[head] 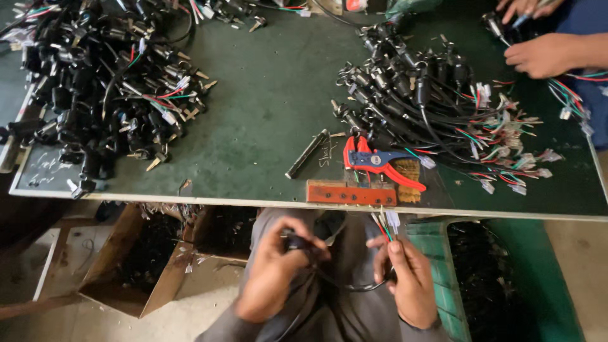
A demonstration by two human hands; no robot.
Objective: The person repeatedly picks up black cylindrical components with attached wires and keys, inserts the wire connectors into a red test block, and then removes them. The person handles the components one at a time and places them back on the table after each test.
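Two hands work one black cable (342, 286) over the lap, below the table (266, 126) edge: left hand (272, 272) fingers curl round its switch end, right hand (405, 278) fingers pinch the coloured wires (385, 225); best kept taut and steady, wire tips held apart

Even, soft daylight on the worktop (266, 114), no hard shadows or glare; hands (278, 266) slightly motion-blurred, wide-angle bending at edges, under-worktop area dim.
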